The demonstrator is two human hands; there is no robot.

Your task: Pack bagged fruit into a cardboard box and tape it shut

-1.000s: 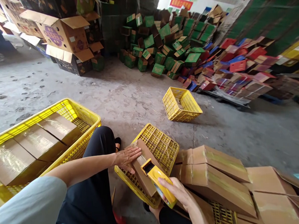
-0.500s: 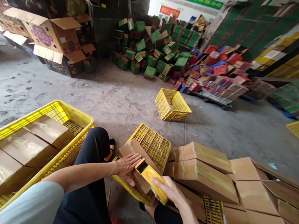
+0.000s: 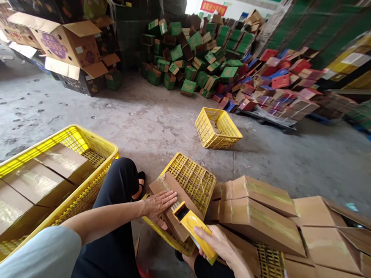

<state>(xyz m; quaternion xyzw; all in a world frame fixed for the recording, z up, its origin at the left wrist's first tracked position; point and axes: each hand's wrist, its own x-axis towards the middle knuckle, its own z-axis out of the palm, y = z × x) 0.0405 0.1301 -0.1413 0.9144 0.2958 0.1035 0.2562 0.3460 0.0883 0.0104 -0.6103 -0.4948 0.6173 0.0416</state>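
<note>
My left hand (image 3: pixel 158 205) lies flat, fingers stretched out, on a brown cardboard box (image 3: pixel 173 209) that rests on an overturned yellow crate (image 3: pixel 195 183) in front of my knees. My right hand (image 3: pixel 216 243) is closed round a yellow tape dispenser (image 3: pixel 193 229), whose front end sits on the top of the same box, just right of my left fingertips.
A big yellow crate (image 3: pixel 87 143) at the left holds several taped brown boxes. More brown boxes (image 3: pixel 257 212) are piled at my right. A small yellow basket (image 3: pixel 218 128) lies on the concrete floor ahead. Heaps of green boxes (image 3: pixel 198 49) and red boxes (image 3: pixel 279 79) fill the back.
The tape dispenser has slid a little back along the box toward me. My left hand stays flat on the box. The view has shifted slightly.
</note>
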